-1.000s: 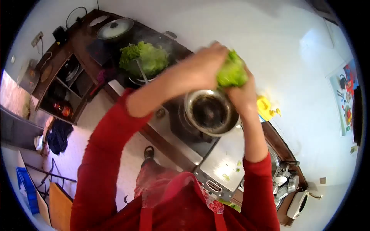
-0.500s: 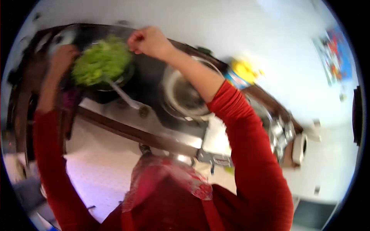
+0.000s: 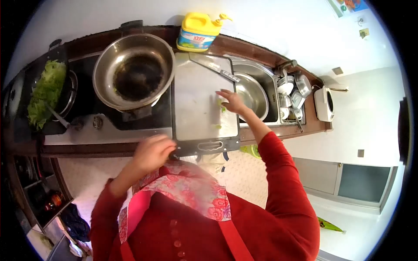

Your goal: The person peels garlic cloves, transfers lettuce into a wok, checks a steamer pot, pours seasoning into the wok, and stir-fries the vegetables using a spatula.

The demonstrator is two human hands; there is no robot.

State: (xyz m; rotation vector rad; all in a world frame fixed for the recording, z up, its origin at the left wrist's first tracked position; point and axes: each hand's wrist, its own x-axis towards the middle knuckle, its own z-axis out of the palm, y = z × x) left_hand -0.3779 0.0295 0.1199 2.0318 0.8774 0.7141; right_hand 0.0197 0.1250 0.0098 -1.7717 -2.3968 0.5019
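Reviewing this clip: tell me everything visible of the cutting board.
The cutting board is rectangular, with a pale grey, metallic-looking face, dark edging and a handle slot along its near edge. It lies flat between the pan and the sink. A knife lies at its far right corner, and green scraps dot its right side. The right hand is over that side, the left hand by the near left corner; contact is unclear.

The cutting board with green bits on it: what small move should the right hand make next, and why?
I'd probably sweep the green bits together with the right hand. It shows nothing in its grip, and its spread fingers are at the cutting board, close to the bits. The knife lies near the back edge, apart from them.
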